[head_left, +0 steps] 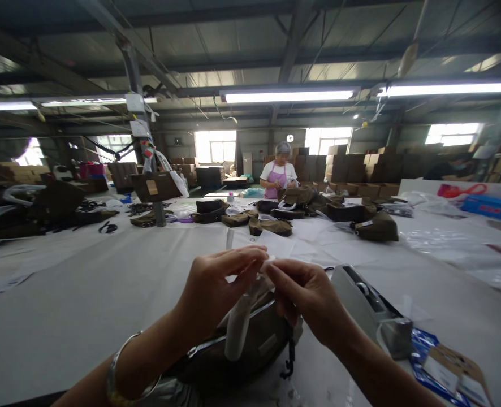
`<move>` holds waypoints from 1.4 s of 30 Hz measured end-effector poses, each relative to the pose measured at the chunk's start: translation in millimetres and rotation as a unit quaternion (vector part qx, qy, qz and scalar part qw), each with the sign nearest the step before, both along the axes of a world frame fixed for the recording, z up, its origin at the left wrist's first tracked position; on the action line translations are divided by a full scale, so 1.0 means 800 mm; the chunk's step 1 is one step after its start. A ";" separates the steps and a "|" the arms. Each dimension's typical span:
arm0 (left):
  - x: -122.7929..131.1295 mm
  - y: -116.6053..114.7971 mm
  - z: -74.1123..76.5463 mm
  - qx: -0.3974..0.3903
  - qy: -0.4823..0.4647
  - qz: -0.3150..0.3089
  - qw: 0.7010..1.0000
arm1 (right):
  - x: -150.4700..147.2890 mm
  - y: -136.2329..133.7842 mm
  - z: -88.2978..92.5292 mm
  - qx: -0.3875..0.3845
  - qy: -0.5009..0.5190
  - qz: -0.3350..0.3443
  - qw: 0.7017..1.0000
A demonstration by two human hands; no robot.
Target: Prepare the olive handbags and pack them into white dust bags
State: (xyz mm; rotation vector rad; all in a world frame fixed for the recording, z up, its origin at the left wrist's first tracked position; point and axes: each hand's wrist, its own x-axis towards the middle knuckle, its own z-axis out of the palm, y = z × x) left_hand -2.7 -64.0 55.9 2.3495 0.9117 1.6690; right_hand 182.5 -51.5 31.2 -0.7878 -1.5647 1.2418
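Both of my hands meet at the centre, fingertips almost touching. My left hand [220, 285] pinches the top of a thin, whitish, translucent strip [238, 328], which hangs down below it. From the other side my right hand [312, 294] is closed, thumb against forefinger, at the same top end. Whether the strip is tissue or plastic I cannot tell. Just beneath lies a dark olive bag [208, 362] with a silver zipper [210, 343], a small label and a black buckle hanging at its right. My fingers partly cover the bag.
Right of the bag stands a grey tape dispenser [363, 299], with a blue-and-brown packet [449, 367] nearer me. Several olive bags [271, 226] lie across the white table [119, 288]. A co-worker [280, 172] in a purple apron stands opposite. A metal post [159, 215] rises at left; a blue box [492, 208] is far right.
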 end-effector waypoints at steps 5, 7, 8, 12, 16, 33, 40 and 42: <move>-0.004 -0.004 0.006 -0.051 0.017 -0.019 0.998 | -0.004 0.001 -0.006 0.054 0.001 -0.018 0.998; -0.005 -0.001 0.011 -0.113 -0.021 -0.021 0.993 | -0.006 0.001 -0.009 0.108 -0.033 -0.060 0.992; -0.004 0.001 0.013 -0.140 -0.044 -0.030 0.989 | -0.006 0.001 -0.010 0.159 -0.059 -0.097 0.981; 0.000 0.008 0.019 -0.208 -0.102 -0.070 0.970 | -0.005 0.004 -0.011 0.386 -0.157 -0.278 0.866; 0.004 0.005 0.020 -0.239 -0.107 -0.092 0.961 | 0.002 0.001 0.005 0.505 -0.166 -0.301 0.792; 0.010 0.001 -0.053 -0.308 0.074 -0.009 0.949 | 0.041 -0.004 -0.109 0.478 -0.138 -0.168 0.851; 0.015 0.030 -0.028 -0.164 0.076 0.079 0.980 | 0.128 -0.011 -0.171 0.240 -0.230 -0.348 0.877; 0.019 0.039 -0.023 -0.140 0.061 0.082 0.985 | 0.169 -0.015 -0.180 0.173 -0.309 -0.333 0.874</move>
